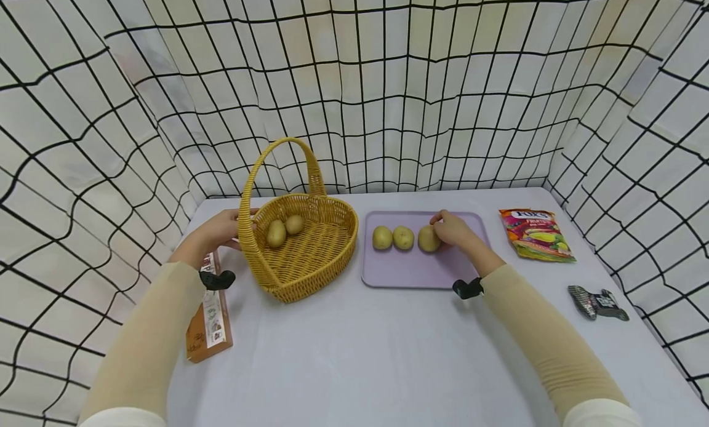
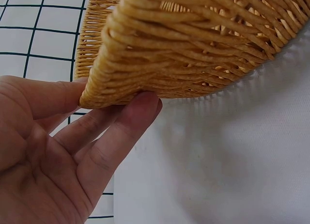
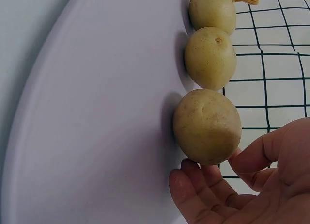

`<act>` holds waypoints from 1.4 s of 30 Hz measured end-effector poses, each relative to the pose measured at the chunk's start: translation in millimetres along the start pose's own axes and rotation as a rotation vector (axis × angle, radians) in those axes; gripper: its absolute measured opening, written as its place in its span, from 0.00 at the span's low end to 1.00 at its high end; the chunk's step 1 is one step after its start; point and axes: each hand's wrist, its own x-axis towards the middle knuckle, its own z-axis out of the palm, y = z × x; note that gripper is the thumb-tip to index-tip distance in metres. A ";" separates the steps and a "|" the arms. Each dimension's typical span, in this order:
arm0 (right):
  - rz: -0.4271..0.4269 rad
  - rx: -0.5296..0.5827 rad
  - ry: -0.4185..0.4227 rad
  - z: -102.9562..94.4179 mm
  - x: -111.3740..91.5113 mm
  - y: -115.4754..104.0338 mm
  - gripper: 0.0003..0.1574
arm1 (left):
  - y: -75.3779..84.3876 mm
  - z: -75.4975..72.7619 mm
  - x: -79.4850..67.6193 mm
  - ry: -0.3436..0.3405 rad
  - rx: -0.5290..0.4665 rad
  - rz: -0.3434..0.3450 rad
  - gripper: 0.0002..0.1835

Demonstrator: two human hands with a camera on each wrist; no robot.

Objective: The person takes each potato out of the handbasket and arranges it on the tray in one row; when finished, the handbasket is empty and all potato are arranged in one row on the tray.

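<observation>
Your left grip point(image 1: 218, 229) holds the basket point(image 1: 321, 278), likely steadying it; your right grip point(image 1: 453, 230) pinches a potato point(image 3: 206, 126), right of the basket.

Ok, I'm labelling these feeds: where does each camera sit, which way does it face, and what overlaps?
Head: worn on the head, facing forward and down at the basket and tray; left grip, right grip and both sleeves show.
Left wrist: worn there, facing the basket's woven side; left grip's fingers show.
Right wrist: worn there, facing three potatoes on the tray; right grip's fingers show.
Shared: head and right wrist both see those potatoes.
</observation>
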 end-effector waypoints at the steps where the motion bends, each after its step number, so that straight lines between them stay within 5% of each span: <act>1: -0.004 -0.022 0.006 -0.5 0.0 -0.5 0.26 | -0.2 0.0 0.0 0.001 -0.004 -0.001 0.37; 7: -0.039 -0.123 0.036 -5.3 -1.2 -8.2 0.28 | -2.0 -0.8 1.1 -0.003 -0.002 0.009 0.36; 18: -0.104 -0.137 0.044 -12.3 -3.8 -35.0 0.27 | -0.7 -1.1 -1.5 -0.002 0.006 0.002 0.36; 42: -0.349 -0.346 0.041 11.6 3.0 -152.4 0.23 | -0.4 -0.4 -1.7 0.004 0.018 -0.006 0.36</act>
